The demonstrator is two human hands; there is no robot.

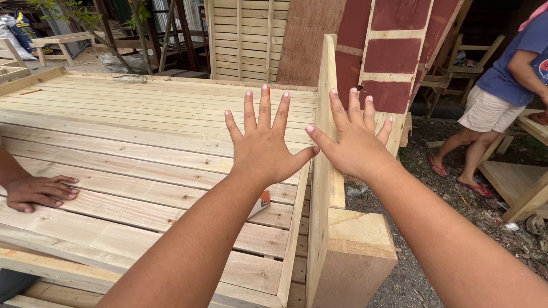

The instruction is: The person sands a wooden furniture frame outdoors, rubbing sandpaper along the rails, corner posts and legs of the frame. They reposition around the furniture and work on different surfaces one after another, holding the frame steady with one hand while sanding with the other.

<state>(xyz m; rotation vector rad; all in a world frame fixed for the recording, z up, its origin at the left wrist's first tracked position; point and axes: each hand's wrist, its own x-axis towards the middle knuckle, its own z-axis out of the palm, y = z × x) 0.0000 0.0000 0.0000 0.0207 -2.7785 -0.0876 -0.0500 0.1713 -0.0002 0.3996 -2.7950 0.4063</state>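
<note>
My left hand (pixel 264 144) is held up with fingers spread wide, hovering over the right edge of a pale slatted wooden frame (pixel 131 142). My right hand (pixel 355 141) is spread the same way beside it, in front of an upright wooden board (pixel 326 188) that stands on edge along the frame's right side. Neither hand holds anything. Whether the right palm touches the board I cannot tell.
Another person's hand (pixel 39 191) rests on the slats at the left edge. A person in a blue shirt and light shorts (pixel 502 85) stands at the right by a low wooden piece (pixel 516 185). Red panelled boards (pixel 394 54) and a slatted panel (pixel 245 37) lean behind.
</note>
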